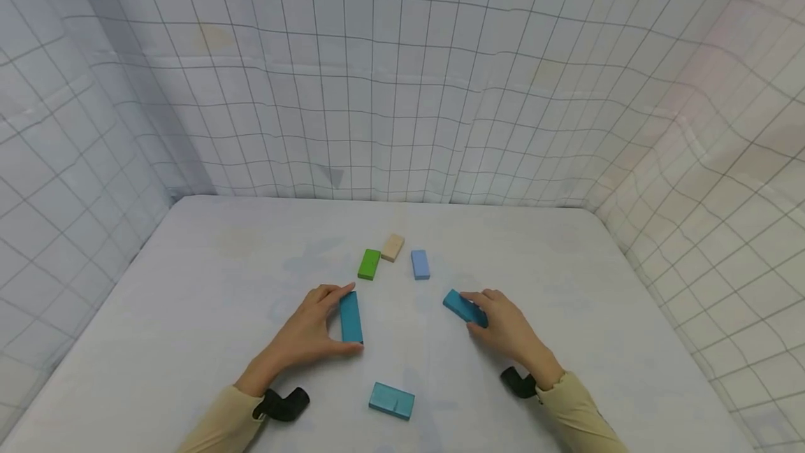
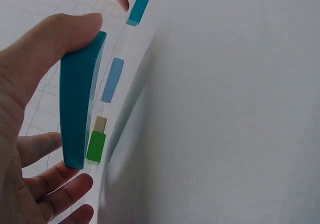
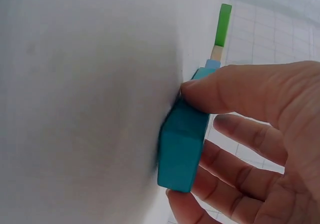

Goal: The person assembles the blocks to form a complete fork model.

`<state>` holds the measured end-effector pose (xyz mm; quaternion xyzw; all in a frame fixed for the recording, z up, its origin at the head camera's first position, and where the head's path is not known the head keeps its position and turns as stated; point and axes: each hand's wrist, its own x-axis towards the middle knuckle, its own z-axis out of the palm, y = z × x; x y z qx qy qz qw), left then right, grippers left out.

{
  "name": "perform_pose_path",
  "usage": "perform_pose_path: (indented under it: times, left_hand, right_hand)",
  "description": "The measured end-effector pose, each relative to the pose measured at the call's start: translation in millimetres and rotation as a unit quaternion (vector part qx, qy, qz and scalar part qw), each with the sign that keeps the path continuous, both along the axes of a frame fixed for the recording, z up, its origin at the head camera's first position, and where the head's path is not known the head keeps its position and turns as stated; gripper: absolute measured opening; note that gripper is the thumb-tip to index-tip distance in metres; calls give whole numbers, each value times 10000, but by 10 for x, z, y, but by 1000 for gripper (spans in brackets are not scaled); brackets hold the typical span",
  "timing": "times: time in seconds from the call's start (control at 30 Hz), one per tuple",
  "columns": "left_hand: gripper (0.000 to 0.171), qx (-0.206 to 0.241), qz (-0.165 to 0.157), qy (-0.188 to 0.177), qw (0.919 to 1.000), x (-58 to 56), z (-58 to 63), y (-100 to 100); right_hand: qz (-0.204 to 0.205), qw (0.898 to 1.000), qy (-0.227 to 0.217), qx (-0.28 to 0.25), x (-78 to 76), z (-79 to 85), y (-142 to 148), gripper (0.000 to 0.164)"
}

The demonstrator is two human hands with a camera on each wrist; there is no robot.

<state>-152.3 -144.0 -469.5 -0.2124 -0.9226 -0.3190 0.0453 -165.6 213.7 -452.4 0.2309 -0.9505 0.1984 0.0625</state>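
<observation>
My left hand (image 1: 308, 331) holds a long teal block (image 1: 351, 318) by its two ends, thumb at the near end and a fingertip at the far one. In the left wrist view this block (image 2: 79, 107) spans from the thumb down to the fingers, the others spread beside it. To the right, a second teal block (image 1: 461, 305) lies slanted on the white table under my right hand (image 1: 508, 327), pinched between thumb and fingers. The right wrist view shows the thumb across this block (image 3: 180, 151) and a fingertip at its lower end; part is hidden.
Between the forearms at the front lies a third teal block (image 1: 392, 400). Farther back sit a green block (image 1: 369, 264), a beige block (image 1: 393, 247) and a light blue block (image 1: 420, 264). Gridded white cloth (image 1: 390, 89) walls the table's back and sides.
</observation>
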Motion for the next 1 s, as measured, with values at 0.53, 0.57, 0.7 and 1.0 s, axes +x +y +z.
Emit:
perform_pose_path:
  times: [0.53,0.57,0.7,1.0]
  left_hand:
    - [94,-279,-837,234,9958,-78,52,480]
    - [94,-315,-868,211,9955,-80,50,503]
    - [94,-513,-906,243,9943,-85,27,570]
    - [95,-733,-876,341,9929,-86,-35,626]
  right_hand:
    - [41,9996,242,-169,4,8,-53,44]
    - [47,9995,230,-200,5,6,-57,43]
    - [76,9993,242,-286,11,1,-69,42]
    - [167,9987,346,-347,6,2,-75,44]
